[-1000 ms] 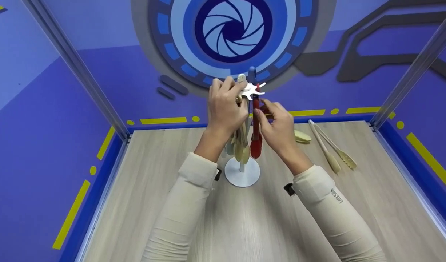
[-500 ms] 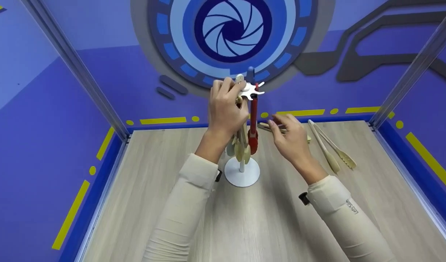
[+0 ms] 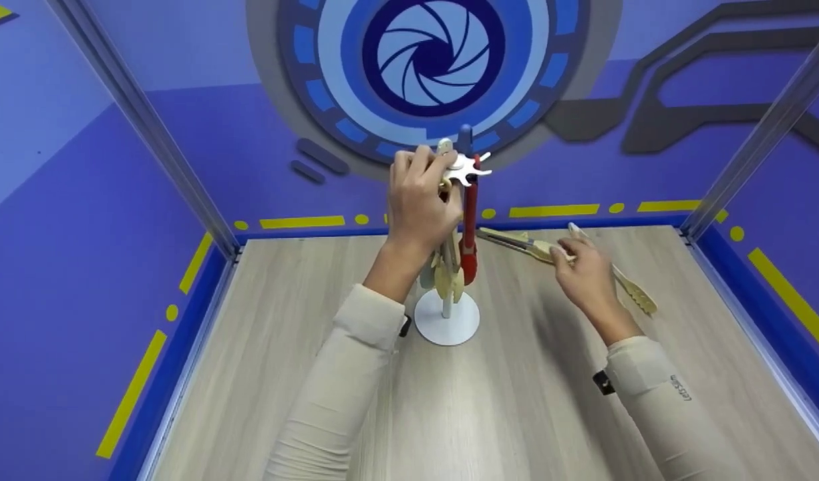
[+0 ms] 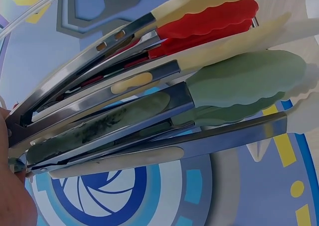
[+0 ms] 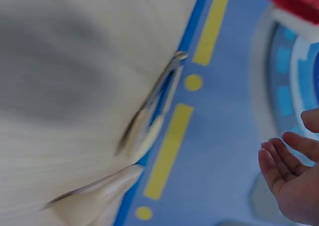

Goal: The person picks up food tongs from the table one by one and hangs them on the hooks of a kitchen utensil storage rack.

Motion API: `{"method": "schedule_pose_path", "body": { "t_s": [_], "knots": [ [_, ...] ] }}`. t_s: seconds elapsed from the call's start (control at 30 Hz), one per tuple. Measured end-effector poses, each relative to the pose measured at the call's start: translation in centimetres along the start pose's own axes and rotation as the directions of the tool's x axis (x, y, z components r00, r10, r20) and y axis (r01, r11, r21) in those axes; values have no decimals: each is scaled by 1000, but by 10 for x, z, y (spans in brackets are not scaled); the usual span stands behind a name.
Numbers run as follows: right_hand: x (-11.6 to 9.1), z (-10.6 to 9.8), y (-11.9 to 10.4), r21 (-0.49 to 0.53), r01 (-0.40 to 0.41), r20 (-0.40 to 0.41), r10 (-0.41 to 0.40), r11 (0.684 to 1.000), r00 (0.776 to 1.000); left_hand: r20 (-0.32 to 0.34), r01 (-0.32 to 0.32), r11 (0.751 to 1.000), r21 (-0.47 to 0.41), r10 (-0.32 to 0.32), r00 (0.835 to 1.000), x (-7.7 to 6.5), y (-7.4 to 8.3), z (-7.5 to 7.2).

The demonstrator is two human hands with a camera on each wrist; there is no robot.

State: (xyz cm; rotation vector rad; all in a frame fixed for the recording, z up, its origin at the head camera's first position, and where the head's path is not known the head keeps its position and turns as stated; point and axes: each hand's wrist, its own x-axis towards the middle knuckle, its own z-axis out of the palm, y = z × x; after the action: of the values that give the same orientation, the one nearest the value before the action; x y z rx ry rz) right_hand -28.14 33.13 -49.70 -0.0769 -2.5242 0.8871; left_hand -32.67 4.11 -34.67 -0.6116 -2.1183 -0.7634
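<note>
A white stand (image 3: 447, 327) with a round base and a star-shaped hook top (image 3: 468, 170) stands at the middle of the table. Several tongs hang from it: red tongs (image 3: 470, 214), green tongs (image 4: 244, 81) and cream-tipped tongs (image 4: 132, 81). My left hand (image 3: 417, 197) grips the stand's top with curled fingers; its palm side is hidden. My right hand (image 3: 588, 279) hovers over the table's right side, fingers loosely bent, holding nothing in the right wrist view. Below it lie cream tongs (image 3: 506, 240) and a second cream pair (image 3: 636, 295), partly covered by the hand in the head view.
The wooden table (image 3: 302, 374) is bounded by blue-purple printed walls (image 3: 202, 153) at the back and sides. Metal posts (image 3: 152, 133) rise at the rear corners. The lying tongs are close to the back wall.
My right hand has moved from beside the red tongs to the right, over the lying cream tongs. The red tongs hang free of it. My left hand stays at the stand's top.
</note>
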Motion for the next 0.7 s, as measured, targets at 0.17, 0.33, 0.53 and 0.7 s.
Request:
{"method": "schedule_pose_path", "body": {
  "t_s": [0.17, 0.33, 0.53, 0.7],
  "knots": [
    [1, 0, 43, -86, -109, 77, 116, 990, 990, -16, -7, 1000, 12, 7, 1000, 1, 0, 1],
    [3, 2, 77, -148, -191, 129, 210, 970, 969, -30, -18, 1000, 6, 18, 999, 1, 0, 3],
    [9, 2, 106, -238, -211, 225, 265, 948, 938, -27, -12, 1000, -1, 12, 1000, 1, 0, 3],
    [16, 3, 124, -287, -227, 292, 310, 931, 905, -28, -5, 1000, 4, 5, 1000, 0, -2, 2]
  ]
}}
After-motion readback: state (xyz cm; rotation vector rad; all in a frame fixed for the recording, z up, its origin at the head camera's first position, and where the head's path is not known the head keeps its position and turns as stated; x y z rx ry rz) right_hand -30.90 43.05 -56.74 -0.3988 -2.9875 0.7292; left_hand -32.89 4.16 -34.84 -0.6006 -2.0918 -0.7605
